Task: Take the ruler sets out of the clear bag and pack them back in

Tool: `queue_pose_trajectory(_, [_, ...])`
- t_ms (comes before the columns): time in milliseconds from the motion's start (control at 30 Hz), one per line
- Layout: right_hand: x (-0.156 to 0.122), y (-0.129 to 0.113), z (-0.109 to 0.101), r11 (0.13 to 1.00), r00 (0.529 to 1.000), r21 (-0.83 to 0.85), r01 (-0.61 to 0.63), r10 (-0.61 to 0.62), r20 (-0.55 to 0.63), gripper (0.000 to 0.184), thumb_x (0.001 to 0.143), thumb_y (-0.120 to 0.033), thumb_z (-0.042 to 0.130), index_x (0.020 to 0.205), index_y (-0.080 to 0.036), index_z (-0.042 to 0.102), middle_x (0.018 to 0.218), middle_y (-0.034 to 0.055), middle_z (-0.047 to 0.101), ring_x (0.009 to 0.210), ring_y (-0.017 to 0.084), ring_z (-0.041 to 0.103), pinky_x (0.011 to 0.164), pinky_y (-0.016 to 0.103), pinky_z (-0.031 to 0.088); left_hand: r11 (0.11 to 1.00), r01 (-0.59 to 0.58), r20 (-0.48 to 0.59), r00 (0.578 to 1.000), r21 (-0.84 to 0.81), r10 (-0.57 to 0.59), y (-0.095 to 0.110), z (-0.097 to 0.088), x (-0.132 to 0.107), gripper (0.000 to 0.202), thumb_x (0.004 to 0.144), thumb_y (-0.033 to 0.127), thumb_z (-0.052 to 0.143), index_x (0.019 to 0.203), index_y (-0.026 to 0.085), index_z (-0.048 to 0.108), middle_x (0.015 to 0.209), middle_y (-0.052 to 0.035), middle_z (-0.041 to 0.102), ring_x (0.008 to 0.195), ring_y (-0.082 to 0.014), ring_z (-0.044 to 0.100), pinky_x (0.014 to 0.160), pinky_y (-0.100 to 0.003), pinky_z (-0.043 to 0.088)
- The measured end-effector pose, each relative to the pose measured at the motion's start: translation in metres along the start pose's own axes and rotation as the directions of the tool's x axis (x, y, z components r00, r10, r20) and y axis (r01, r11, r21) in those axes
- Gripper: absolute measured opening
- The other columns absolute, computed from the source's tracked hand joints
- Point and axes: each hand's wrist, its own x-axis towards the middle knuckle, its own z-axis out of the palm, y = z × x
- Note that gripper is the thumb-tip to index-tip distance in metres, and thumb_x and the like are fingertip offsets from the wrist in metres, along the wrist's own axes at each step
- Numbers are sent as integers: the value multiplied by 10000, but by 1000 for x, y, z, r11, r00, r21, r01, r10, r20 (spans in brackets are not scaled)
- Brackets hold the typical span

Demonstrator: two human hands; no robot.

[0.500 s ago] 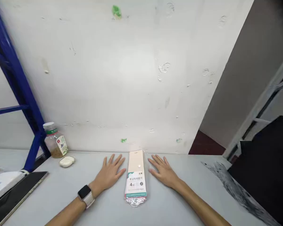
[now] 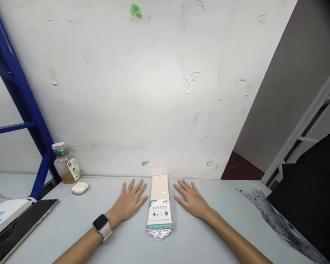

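A ruler set in a clear plastic package (image 2: pixel 159 205) lies lengthwise on the grey table (image 2: pixel 132 245), its far end near the wall. It has a beige upper part and a white label with Chinese print and a teal band. Just left of it, my left hand (image 2: pixel 128 201) rests palm down with fingers spread, a smartwatch (image 2: pixel 101 223) on the wrist. On the package's other side my right hand (image 2: pixel 193 201) lies flat too, fingers stretched out. Neither hand touches the package, and both hold nothing.
Towards the left back stand a clear jar with a white lid (image 2: pixel 67 165) and a small cream case (image 2: pixel 80 188). A tablet-like black slab (image 2: pixel 22 227) and a white box (image 2: pixel 5 214) lie at far left, by a blue metal frame (image 2: pixel 24 91). A black object (image 2: pixel 313 198) fills the right side.
The view has shifted very slightly, so everything sits a little further right. Both hands and the package keep their places on the table.
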Motion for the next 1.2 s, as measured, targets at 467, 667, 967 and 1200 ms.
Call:
queue_pose_trajectory(467, [-2, -2, -2, 1000, 1000, -15, 0, 0, -7, 683, 929, -681, 185, 1502, -322, 282, 1612, -10, 166, 1491, 239, 89, 1202, 492, 13, 1000, -22, -1, 1000, 8, 22, -1, 2, 1, 617, 961, 633, 223, 1511, 354, 204, 1598, -9, 214, 1459, -392, 133, 1114, -665, 102])
queue_pose_trajectory(667, [-1, -1, -1, 1000, 1000, -14, 0, 0, -4, 684, 925, -690, 181, 1501, -336, 278, 1614, -20, 152, 1493, 234, 68, 1201, 489, 5, 1000, 8, 10, 1000, 6, -8, 1, 0, 1, 633, 954, 648, 214, 1513, 351, 208, 1597, 0, 213, 1460, -388, 132, 1120, -650, 109])
queue_pose_trajectory(967, [-1, 0, 1, 1000, 1000, -18, -4, 4, -5, 684, 927, -687, 173, 1503, -332, 273, 1615, -17, 149, 1494, 224, 66, 1202, 485, 2, 999, 5, 21, 1000, 37, -5, 2, 1, 1, 641, 958, 642, 196, 1517, 330, 211, 1600, -8, 205, 1459, -399, 118, 1113, -669, 102])
queue_pose_trajectory(1200, [-1, -1, -1, 1000, 1000, -17, -3, 3, -2, 689, 925, -689, 188, 1502, -324, 282, 1612, -18, 159, 1492, 241, 82, 1203, 484, 13, 1000, -9, -5, 1000, -14, 9, 1, 1, 1, 635, 957, 638, 218, 1512, 331, 234, 1595, -24, 231, 1457, -398, 136, 1118, -660, 95])
